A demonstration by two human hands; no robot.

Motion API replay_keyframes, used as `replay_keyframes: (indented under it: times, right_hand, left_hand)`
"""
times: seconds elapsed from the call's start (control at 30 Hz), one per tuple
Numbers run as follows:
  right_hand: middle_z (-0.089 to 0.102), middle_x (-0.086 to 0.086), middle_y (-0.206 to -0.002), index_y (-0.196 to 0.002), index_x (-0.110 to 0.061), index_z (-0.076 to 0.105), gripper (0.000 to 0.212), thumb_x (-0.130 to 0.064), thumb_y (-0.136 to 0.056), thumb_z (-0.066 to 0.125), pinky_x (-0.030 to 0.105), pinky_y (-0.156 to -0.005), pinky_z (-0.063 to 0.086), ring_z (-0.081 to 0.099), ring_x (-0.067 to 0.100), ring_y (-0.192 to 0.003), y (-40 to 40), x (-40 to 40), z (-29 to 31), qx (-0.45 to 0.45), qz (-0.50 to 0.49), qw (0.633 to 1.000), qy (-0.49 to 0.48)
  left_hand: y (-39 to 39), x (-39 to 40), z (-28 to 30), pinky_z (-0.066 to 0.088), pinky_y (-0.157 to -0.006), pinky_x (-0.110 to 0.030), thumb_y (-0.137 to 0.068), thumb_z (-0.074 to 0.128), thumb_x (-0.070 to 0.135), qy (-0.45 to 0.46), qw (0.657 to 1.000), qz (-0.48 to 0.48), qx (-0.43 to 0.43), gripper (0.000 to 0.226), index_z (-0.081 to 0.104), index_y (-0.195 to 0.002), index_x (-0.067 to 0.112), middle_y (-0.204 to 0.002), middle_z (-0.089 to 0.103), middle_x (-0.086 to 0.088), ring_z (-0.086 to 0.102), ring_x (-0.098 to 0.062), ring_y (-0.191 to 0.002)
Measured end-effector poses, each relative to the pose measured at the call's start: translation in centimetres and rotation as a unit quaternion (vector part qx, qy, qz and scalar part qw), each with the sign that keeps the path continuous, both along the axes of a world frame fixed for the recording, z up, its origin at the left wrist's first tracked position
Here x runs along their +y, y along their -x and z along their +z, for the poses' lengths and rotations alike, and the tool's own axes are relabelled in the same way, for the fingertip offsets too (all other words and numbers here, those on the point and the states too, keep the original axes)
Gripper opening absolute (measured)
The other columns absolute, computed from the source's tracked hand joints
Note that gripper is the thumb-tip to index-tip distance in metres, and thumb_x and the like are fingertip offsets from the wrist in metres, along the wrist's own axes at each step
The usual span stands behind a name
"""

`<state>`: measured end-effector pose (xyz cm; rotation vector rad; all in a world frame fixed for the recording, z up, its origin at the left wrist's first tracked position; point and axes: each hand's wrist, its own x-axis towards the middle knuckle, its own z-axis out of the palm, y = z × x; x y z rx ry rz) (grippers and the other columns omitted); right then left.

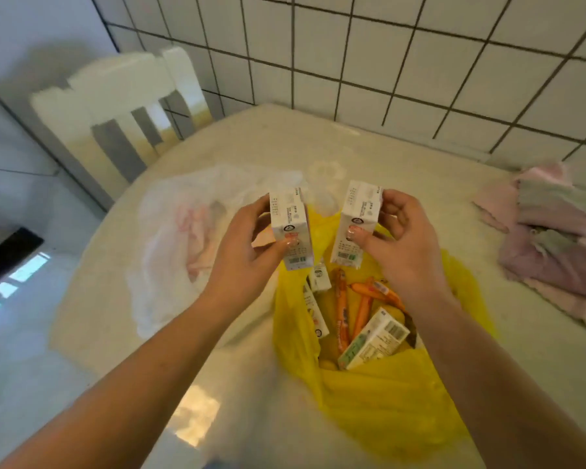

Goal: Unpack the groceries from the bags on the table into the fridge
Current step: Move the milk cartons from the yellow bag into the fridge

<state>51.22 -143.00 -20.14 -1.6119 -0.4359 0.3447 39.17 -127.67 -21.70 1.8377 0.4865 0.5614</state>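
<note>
Each hand, left (247, 252) and right (400, 245), grips one carton above yellow bag (386, 394); cartons, sausages (342, 316) remain inside, fridge unseen.

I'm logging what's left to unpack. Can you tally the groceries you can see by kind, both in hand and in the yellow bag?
Small white cartons: 5, one in the left hand at, one in the right hand at, three in the yellow bag at
Orange sausage sticks: 3 or so
Total: about 8
</note>
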Motion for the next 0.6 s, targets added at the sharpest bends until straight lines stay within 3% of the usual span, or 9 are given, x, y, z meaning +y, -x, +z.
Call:
replay_keyframes:
  times: [0.17, 0.3, 0.43, 0.5, 0.6]
  right_hand:
    - [0.060, -0.019, -0.100, -0.099, -0.033, 0.049, 0.052, 0.004, -0.073, 0.073, 0.016, -0.076, 0.052, 0.060, -0.010, -0.094, 6.2, 4.8, 0.7, 0.011, 0.109, 0.993, -0.036]
    - [0.060, -0.017, -0.101, -0.101, -0.031, 0.050, 0.054, 0.006, -0.070, 0.074, 0.019, -0.081, 0.053, 0.060, -0.008, -0.096, 12.3, 8.9, 1.0, 0.003, 0.184, 0.982, -0.037]
    - [0.060, -0.016, -0.103, -0.099, -0.035, 0.050, 0.056, 0.006, -0.069, 0.075, 0.021, -0.084, 0.052, 0.059, -0.003, -0.102, 19.7, 13.1, 1.5, -0.027, 0.257, 0.966, -0.030]
    - [0.060, -0.016, -0.104, -0.099, -0.035, 0.050, 0.055, 0.005, -0.070, 0.075, 0.018, -0.084, 0.051, 0.058, -0.001, -0.105, 24.3, 15.5, 1.7, -0.040, 0.288, 0.956, -0.031]
    - [0.060, -0.014, -0.105, -0.099, -0.033, 0.050, 0.052, 0.005, -0.072, 0.074, 0.015, -0.081, 0.051, 0.059, 0.005, -0.107, 32.0, 19.3, 1.7, -0.040, 0.324, 0.945, -0.036]
  left_hand:
    - [9.9, 1.9, 0.8, 0.043, -0.072, -0.002, -0.086, 0.062, 0.006, -0.012, 0.993, 0.114, 0.005, 0.058, 0.037, -0.115, 0.049, -0.115, 0.045, 0.025, 0.045, 0.021, -0.105]
    - [17.7, 3.8, 1.1, 0.043, -0.069, -0.001, -0.085, 0.064, 0.008, -0.016, 0.981, 0.191, 0.011, 0.054, 0.040, -0.124, 0.036, -0.112, 0.044, 0.028, 0.045, 0.018, -0.102]
    - [26.0, 5.9, 1.7, 0.041, -0.065, 0.002, -0.086, 0.062, 0.009, -0.028, 0.970, 0.243, -0.001, 0.053, 0.039, -0.115, 0.046, -0.106, 0.041, 0.033, 0.045, 0.025, -0.093]
    - [31.0, 7.4, 1.7, 0.041, -0.064, 0.003, -0.086, 0.062, 0.010, -0.034, 0.962, 0.270, -0.003, 0.053, 0.037, -0.111, 0.050, -0.105, 0.041, 0.034, 0.047, 0.019, -0.095]
    - [39.1, 10.1, 1.8, 0.040, -0.065, 0.004, -0.087, 0.062, 0.009, -0.034, 0.951, 0.309, 0.007, 0.052, 0.037, -0.121, 0.040, -0.115, 0.043, 0.022, 0.044, 0.006, -0.103]
